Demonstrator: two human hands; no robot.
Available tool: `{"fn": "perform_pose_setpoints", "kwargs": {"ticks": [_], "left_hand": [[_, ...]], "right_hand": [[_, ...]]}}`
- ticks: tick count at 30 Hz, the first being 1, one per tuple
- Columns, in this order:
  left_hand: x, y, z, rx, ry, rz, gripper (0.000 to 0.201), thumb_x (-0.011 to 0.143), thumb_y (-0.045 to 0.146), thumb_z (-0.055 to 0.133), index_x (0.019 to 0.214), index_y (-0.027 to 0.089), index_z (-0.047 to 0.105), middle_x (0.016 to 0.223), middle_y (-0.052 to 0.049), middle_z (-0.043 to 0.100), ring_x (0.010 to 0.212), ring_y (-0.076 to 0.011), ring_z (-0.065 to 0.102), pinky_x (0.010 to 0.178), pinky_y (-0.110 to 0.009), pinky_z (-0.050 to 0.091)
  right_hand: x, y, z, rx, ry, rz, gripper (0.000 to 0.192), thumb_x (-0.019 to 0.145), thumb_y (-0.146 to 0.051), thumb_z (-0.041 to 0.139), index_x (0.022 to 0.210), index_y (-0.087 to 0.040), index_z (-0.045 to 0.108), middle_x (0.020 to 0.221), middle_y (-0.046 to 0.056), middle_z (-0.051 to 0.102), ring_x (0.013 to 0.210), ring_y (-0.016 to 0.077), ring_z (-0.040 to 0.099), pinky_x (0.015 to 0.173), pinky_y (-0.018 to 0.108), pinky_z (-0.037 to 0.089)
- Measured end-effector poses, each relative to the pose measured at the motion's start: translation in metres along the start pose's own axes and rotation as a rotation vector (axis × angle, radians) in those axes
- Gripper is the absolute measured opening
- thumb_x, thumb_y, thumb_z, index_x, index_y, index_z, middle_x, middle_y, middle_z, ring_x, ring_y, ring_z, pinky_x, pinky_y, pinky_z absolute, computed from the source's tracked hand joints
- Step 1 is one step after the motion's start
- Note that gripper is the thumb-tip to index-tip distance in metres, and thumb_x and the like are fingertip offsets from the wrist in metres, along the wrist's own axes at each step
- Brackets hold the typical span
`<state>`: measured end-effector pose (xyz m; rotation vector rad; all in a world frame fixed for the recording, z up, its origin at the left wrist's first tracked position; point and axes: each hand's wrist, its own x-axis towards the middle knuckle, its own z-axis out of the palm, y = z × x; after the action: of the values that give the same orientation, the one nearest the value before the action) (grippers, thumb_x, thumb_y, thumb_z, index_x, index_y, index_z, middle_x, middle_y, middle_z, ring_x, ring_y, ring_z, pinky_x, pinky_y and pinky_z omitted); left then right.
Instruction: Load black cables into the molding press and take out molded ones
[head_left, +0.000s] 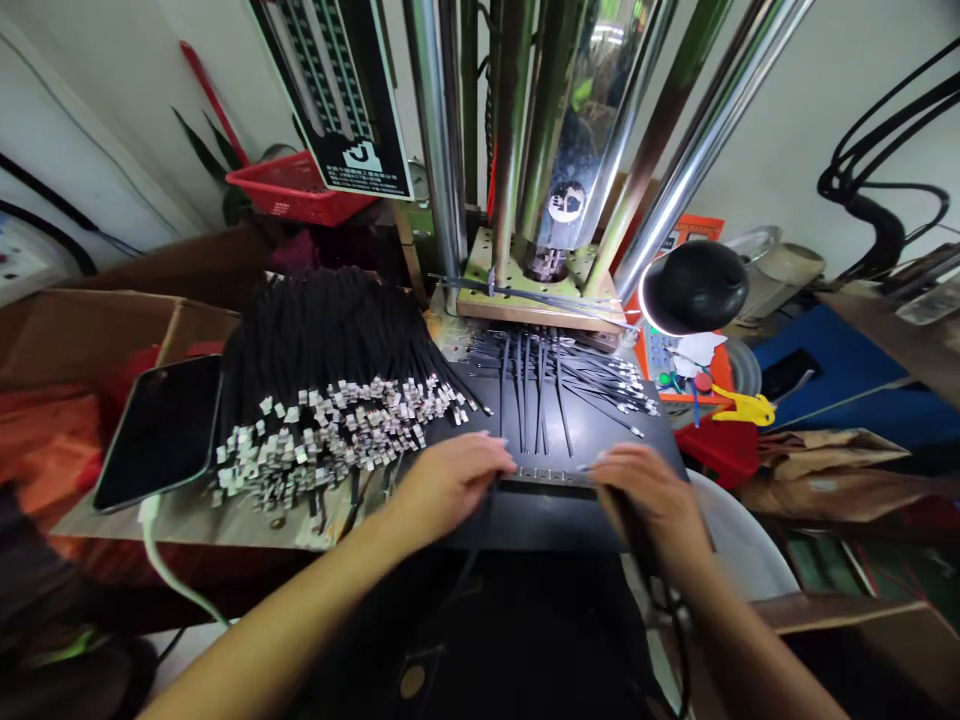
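My left hand (454,482) is closed in a pinch at the left end of a slotted metal strip (551,476) on a dark work plate (480,402). A thin dark strand seems to hang below its fingers, but blur hides what they hold. My right hand (654,495), at the strip's right end, is closed around dark cords (643,548) that trail down past the wrist. Beyond both hands, several thin black cords (541,395) lie lengthwise on the plate. More cords with small metal tips (630,395) are heaped behind them.
A large pile of black straps with silver metal ends (337,340) lies at left, beside a phone (161,430) on a charging cable. A press (540,290) with steel columns rises behind. At right are a black lamp (701,287), an orange control box (664,365) and yellow snips (746,407).
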<state>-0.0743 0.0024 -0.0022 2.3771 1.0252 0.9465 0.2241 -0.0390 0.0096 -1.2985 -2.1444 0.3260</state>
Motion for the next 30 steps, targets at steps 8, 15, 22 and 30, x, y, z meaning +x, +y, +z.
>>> {"fn": "perform_pose_setpoints", "kwargs": {"ticks": [8,15,22,30], "left_hand": [[0.015,0.008,0.046,-0.160,-0.136,-0.129,0.020,0.083,0.003,0.056,0.088,0.018,0.068,0.083,0.000,0.069,0.076,-0.0117,0.064,0.069,-0.020,0.047],[0.017,0.011,0.043,0.004,-0.225,-0.092,0.021,0.079,0.005,0.053,0.092,0.021,0.054,0.082,0.002,0.064,0.072,-0.0137,0.060,0.065,-0.023,0.041],[0.018,0.012,0.042,0.039,-0.296,-0.051,0.017,0.086,0.009,0.051,0.097,0.021,0.054,0.085,0.001,0.066,0.077,-0.0161,0.063,0.069,-0.026,0.045],[0.044,-0.029,0.012,0.441,-0.242,-0.100,0.037,0.091,0.005,0.042,0.123,0.016,0.057,0.124,-0.011,0.064,0.117,-0.0260,0.053,0.095,-0.040,0.045]], "right_hand": [[0.021,-0.006,0.044,0.210,0.018,0.181,0.018,0.083,-0.021,0.056,0.086,-0.021,0.074,0.083,0.003,0.074,0.076,0.0202,0.069,0.069,0.031,0.055],[0.015,-0.026,0.047,-0.078,-0.076,-0.016,0.024,0.084,-0.009,0.052,0.097,-0.019,0.070,0.092,0.006,0.073,0.083,0.0208,0.066,0.071,0.029,0.051],[0.014,-0.022,0.040,0.020,-0.114,0.060,0.021,0.086,-0.011,0.054,0.094,-0.021,0.070,0.090,0.004,0.072,0.082,0.0197,0.065,0.073,0.029,0.051],[0.009,0.000,0.046,0.269,-0.013,0.168,0.009,0.084,-0.016,0.059,0.085,-0.020,0.066,0.084,0.004,0.069,0.078,0.0186,0.064,0.071,0.029,0.051]]}}
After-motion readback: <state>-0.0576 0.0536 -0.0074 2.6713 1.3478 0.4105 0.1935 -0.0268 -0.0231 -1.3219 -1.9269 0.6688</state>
